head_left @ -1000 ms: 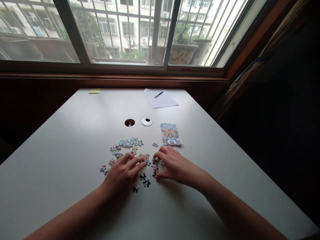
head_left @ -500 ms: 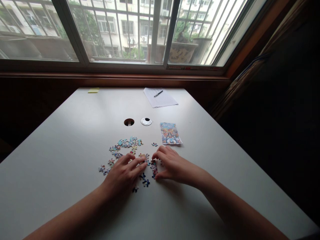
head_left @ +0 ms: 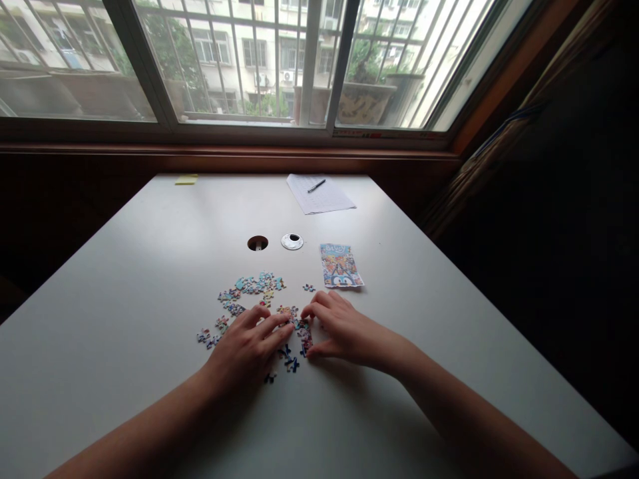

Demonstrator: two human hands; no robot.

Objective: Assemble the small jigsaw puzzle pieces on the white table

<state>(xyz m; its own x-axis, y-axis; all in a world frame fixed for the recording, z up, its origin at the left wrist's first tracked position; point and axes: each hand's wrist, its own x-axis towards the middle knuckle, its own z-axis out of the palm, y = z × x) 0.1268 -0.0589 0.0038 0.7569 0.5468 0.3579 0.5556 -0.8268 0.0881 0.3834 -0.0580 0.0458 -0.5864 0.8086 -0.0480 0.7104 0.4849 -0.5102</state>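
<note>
My left hand [head_left: 251, 340] lies low over the table, fingers bent, its fingertips pressed on a small cluster of colourful jigsaw puzzle pieces [head_left: 286, 311]. Facing it, my right hand [head_left: 337, 326] curves its thumb and fingers along the right side of a joined strip of puzzle pieces [head_left: 305, 336]. That strip meets the cluster under my left fingertips; whether they interlock I cannot tell. Dark blue pieces [head_left: 291, 362] lie just below, between the hands. Some pieces are hidden under my left hand.
Loose light-blue pieces [head_left: 259, 284] spread beyond my left hand, with others [head_left: 204, 337] to its left. A single piece [head_left: 308, 288] and a picture card [head_left: 341, 266] lie past my right hand. Farther off are a cable hole [head_left: 257, 243], its cover [head_left: 292, 241], paper [head_left: 319, 199] and a pen [head_left: 316, 186].
My right hand has shifted slightly left, sliding the joined strip of puzzle pieces closer to the cluster under my left fingertips. My left hand has stayed in place.
</note>
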